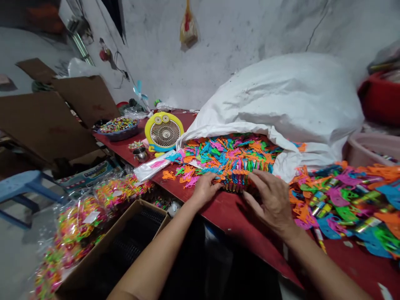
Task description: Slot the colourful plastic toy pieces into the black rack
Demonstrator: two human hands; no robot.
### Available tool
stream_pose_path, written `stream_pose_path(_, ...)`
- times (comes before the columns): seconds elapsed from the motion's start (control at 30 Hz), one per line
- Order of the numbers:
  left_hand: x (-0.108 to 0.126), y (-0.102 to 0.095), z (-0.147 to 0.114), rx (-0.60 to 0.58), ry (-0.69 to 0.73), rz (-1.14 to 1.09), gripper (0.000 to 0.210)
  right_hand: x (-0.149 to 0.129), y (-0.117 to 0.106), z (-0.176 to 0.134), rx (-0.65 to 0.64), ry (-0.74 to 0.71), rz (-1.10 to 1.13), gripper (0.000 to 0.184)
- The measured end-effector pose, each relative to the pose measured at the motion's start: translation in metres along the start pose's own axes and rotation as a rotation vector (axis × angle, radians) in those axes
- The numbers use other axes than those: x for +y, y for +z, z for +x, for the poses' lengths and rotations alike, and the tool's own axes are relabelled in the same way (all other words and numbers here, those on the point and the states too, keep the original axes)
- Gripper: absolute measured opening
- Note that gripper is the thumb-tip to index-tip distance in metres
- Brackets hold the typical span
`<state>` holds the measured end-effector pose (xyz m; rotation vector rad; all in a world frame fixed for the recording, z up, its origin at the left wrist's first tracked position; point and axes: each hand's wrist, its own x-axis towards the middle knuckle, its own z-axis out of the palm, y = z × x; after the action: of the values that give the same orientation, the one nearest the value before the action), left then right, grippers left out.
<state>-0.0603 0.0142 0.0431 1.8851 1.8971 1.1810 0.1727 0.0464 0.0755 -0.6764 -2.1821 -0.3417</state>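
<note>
Left hand: grip narrow, fingertips against the left end of a row of small coloured plastic pieces; cannot tell whether it pinches any. Right hand: grip well parted, thumb and fingers spread at the row's right end; contact unclear. The row lies on the red counter, between the hands, orange ends upward.

Just beyond, a mixed heap in orange, blue, pink and green spills from the mouth of a bulging white sack. A second heap, to the right, includes shiny gold tubes. Behind it, a pink tub, contents mostly hidden.

Left of the sack: a yellow fan with two round eyes, a metal cup, then a basin full of small multicoloured items.

Near left, below the counter: an open carton of black items, and clear bags of bright pieces with white slips, unreadable. Lettering on a printed package farther left, also illegible.
</note>
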Motion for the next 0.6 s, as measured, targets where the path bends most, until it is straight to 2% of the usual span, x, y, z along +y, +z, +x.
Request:
stream_pose_path(0.1,0.001,-0.002,0.002,-0.007,0.010,-0.034,0.006,-0.014,0.010,0.039,-0.142,-0.171,0.050,0.054)
stream_pose_path(0.23,-0.001,0.000,0.003,-0.014,0.003,-0.073,0.010,-0.014,0.037,0.069,-0.329,-0.292,0.086,0.029)
stream_pose_path(0.3,-0.005,0.004,-0.001,0.072,-0.030,-0.128,0.014,-0.010,0.047,0.074,-0.368,-0.277,0.111,0.025)
stream_pose_path(0.4,-0.016,0.014,-0.010,0.269,-0.121,-0.228,0.047,-0.006,0.054,0.076,-0.367,-0.215,0.132,0.026)
stream_pose_path(0.43,-0.020,0.017,-0.013,0.288,-0.133,-0.234,0.056,-0.006,0.055,0.076,-0.364,-0.203,0.133,0.027)
stream_pose_path(0.5,-0.028,0.021,-0.016,0.203,-0.118,-0.182,0.055,-0.006,0.056,0.078,-0.371,-0.185,0.123,0.028)
stream_pose_path(0.6,-0.037,0.024,-0.016,-0.014,-0.084,-0.035,0.028,-0.009,0.057,0.082,-0.421,-0.164,0.063,0.032)
